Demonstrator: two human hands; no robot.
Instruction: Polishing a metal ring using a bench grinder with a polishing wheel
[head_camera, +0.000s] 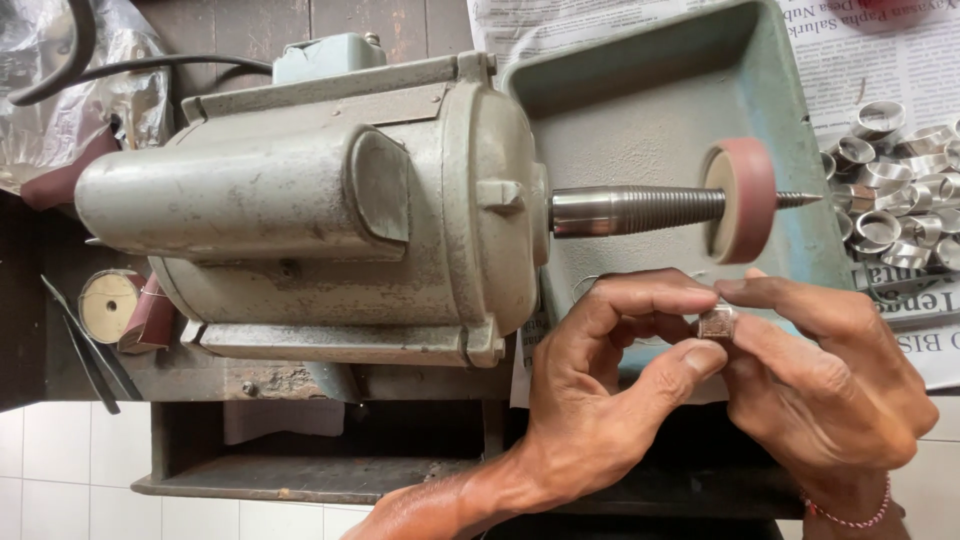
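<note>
A small square-faced metal ring (717, 321) is pinched between my left hand (600, 390) and my right hand (830, 385), thumbs and forefingers of both on it. The hands sit just below a reddish polishing wheel (742, 200) mounted on the tapered threaded spindle (640, 210) of a grey bench motor (320, 215). The ring is a little below the wheel, not touching it. A pink bead bracelet is on my right wrist.
A grey-green metal tray (640, 90) lies behind the wheel. Several shiny metal rings (900, 185) are heaped on newspaper at the right. A spare disc (108, 305) and a black cable (140, 65) lie left of the motor. White floor tiles show below the bench.
</note>
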